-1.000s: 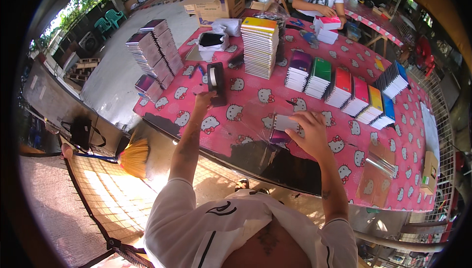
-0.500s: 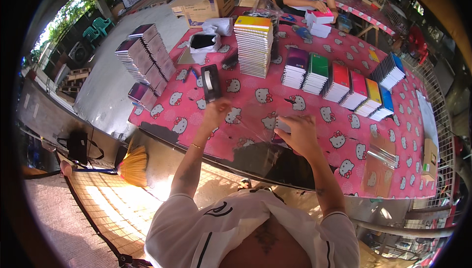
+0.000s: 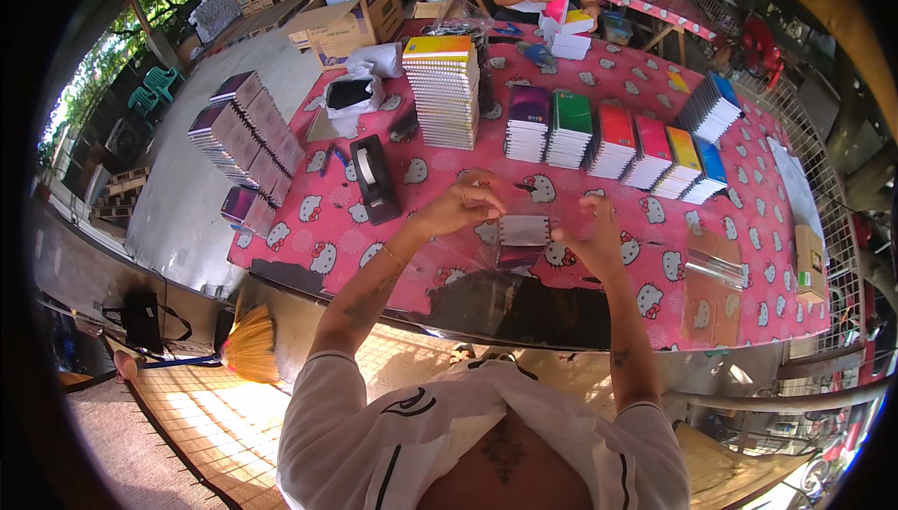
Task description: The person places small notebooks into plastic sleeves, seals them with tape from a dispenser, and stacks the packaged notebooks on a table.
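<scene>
Our left hand [image 3: 458, 204] has moved off the dispenser [image 3: 376, 185], half-curled, grasp unclear; a bump from our spread, empty-looking right hand [image 3: 595, 241] could skew the notebook [image 3: 524, 231].

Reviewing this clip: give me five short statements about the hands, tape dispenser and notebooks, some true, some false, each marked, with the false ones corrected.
1. The black tape dispenser sits left of the left hand. True.
2. The left hand grips that dispenser. False: the hand is off it, to its right.
3. A notebook lies between the left hand and the right hand. True.
4. The tall spiral-notebook stack is topped in blue. False: its top cover is yellow.
5. The green-covered stack stands between the purple-covered stack and the red-covered stack. True.
</scene>
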Available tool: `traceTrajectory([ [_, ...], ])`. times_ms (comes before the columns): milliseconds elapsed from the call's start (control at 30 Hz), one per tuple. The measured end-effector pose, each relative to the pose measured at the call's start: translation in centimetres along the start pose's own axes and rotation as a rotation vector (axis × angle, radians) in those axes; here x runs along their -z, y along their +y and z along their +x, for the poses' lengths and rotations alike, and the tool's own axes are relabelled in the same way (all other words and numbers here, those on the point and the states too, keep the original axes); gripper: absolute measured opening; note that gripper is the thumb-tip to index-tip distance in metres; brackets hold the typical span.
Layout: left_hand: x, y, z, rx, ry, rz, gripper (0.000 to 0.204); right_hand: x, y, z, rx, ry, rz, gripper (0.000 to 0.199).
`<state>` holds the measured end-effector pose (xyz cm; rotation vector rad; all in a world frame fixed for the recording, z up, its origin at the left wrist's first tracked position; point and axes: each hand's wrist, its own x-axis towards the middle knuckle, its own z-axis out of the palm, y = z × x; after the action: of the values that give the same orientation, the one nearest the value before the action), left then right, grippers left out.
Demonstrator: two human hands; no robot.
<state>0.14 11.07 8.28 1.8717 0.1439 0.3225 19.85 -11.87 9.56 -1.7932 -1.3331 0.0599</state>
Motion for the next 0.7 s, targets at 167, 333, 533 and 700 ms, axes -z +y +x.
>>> traceTrajectory([
  [167,-3.9,-0.3,2.8,-0.217,0.075,0.507,0.016,-4.7,4.6,-2.6,0.380,-0.273,-0.024,0.061],
  [333,-6.4,-3.9,3.0,-0.284,0.273,0.670,0.050,-5.4,4.3,-3.1,0.304,-0.313,0.001,0.054],
  [533,-7.5,-3.1,2.8,0.114,0.370,-0.295,0.085,-6.4,5.6,-0.2,0.021,-0.094,0.588,0.055],
  [700,-4.8,-6.8,0.3,0.317,0.016,-0.173,0.072,-5.3,5.8,3.1,-0.151,-0.550,0.696,0.061],
])
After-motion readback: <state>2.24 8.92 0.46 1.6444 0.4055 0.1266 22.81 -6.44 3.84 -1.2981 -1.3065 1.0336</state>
